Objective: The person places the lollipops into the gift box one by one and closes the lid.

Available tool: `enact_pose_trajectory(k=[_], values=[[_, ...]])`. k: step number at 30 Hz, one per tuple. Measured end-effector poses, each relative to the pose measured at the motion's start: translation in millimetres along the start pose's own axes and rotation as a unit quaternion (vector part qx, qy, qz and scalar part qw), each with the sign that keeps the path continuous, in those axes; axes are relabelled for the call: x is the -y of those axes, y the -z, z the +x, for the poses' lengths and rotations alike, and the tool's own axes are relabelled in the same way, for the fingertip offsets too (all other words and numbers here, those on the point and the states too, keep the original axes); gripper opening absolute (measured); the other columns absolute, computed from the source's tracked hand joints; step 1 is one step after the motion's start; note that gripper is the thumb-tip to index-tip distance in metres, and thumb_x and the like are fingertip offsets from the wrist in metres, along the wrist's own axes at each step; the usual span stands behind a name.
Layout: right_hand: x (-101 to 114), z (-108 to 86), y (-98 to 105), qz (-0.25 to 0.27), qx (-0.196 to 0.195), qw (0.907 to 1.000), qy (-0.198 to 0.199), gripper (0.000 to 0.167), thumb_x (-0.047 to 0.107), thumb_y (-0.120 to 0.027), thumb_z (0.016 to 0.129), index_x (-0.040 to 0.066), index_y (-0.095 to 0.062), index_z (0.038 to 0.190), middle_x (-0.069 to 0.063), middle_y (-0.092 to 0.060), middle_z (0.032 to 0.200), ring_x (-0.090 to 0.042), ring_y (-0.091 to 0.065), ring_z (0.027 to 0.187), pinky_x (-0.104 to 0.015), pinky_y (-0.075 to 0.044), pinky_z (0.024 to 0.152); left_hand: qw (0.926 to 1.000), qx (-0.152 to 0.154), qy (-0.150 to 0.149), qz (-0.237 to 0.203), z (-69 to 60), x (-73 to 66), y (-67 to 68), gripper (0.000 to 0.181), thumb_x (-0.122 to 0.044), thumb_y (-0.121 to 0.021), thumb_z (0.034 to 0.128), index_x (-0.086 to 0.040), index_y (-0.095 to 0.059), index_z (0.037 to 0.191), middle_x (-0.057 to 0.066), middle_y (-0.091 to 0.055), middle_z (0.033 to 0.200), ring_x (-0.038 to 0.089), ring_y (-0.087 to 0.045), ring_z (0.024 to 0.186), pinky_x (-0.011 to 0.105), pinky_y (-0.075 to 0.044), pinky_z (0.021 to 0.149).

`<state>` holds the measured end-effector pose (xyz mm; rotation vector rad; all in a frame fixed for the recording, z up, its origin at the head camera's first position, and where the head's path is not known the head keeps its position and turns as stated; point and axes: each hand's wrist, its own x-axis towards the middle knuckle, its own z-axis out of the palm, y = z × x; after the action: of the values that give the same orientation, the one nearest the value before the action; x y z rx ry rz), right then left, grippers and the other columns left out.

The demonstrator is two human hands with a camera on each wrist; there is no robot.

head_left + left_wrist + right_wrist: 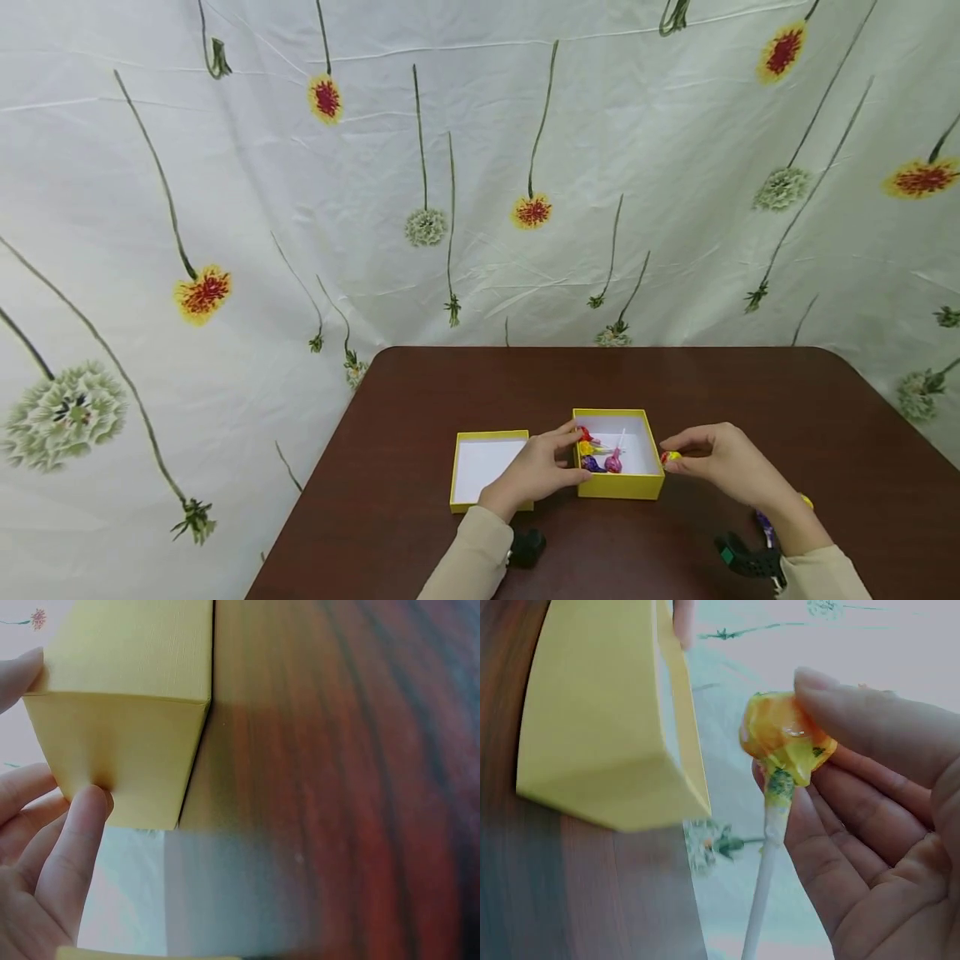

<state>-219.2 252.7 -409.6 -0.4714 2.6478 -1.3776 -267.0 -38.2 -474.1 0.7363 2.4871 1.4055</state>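
Observation:
An open yellow box (619,487) with a white inside stands on the table, and several wrapped lollipops (613,461) lie in its left part. My left hand (536,469) holds the box at its left side, the thumb by the near corner. Seen from the left wrist, a fingertip (91,802) touches the box's outer wall. Just right of the box, my right hand (722,461) pinches a lollipop (784,735) by its yellow-orange wrapped head. Its white stick points down in the right wrist view.
A shallow yellow-rimmed lid (480,467), white inside, lies left of the box, partly behind the left hand. More wrapped candy (807,501) lies by the right forearm, mostly hidden. A flower-patterned cloth (480,250) hangs behind the dark brown table (435,387).

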Motion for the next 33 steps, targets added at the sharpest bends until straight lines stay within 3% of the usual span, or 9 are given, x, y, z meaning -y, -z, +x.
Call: enact_pose_trajectory(k=[8, 12, 21, 33], values=[[18.6, 29.8, -16.7, -0.01, -0.021, 0.9996, 0.015, 0.032, 0.023, -0.076, 0.089, 0.001, -0.076, 0.113, -0.015, -0.074, 0.11, -0.012, -0.068, 0.086, -0.027, -0.061, 0.073, 1.0, 0.002, 0.001, 0.004, 0.3, -0.3, 0.6, 0.069, -0.026, -0.077, 0.0894, -0.007, -0.048, 0.149, -0.001, -0.036, 0.162, 0.027, -0.048, 0.141, 0.028, -0.057, 0.095], [24.2, 47.9, -28.2, -0.012, -0.011, 0.9994, 0.03, 0.029, 0.019, -0.075, 0.09, 0.0, -0.076, 0.112, -0.013, -0.075, 0.105, -0.023, -0.067, 0.084, -0.027, -0.061, 0.073, 1.0, 0.003, 0.0, 0.002, 0.5, 0.6, 0.8, 0.069, -0.026, -0.077, 0.0897, -0.007, -0.048, 0.149, 0.0, -0.036, 0.162, 0.027, -0.049, 0.14, 0.029, -0.058, 0.094], [12.2, 76.7, -57.7, -0.016, 0.015, 0.9987, 0.046, 0.018, 0.009, -0.073, 0.09, -0.002, -0.076, 0.104, -0.014, -0.075, 0.101, -0.019, -0.069, 0.083, -0.031, -0.062, 0.073, 1.0, 0.005, -0.004, 0.002, -0.9, 0.6, -1.7, 0.067, -0.027, -0.076, 0.0901, -0.011, -0.049, 0.149, -0.001, -0.035, 0.162, 0.024, -0.055, 0.134, 0.028, -0.058, 0.093], [2.6, 90.8, -78.6, -0.009, -0.009, 0.9997, 0.021, 0.011, 0.008, -0.075, 0.088, 0.003, -0.079, 0.097, -0.012, -0.076, 0.099, -0.021, -0.068, 0.089, -0.035, -0.062, 0.076, 0.9998, 0.001, -0.013, 0.013, -2.8, -0.6, 1.6, 0.068, -0.028, -0.077, 0.0894, -0.013, -0.049, 0.149, 0.001, -0.035, 0.162, 0.023, -0.059, 0.13, 0.026, -0.058, 0.092]])
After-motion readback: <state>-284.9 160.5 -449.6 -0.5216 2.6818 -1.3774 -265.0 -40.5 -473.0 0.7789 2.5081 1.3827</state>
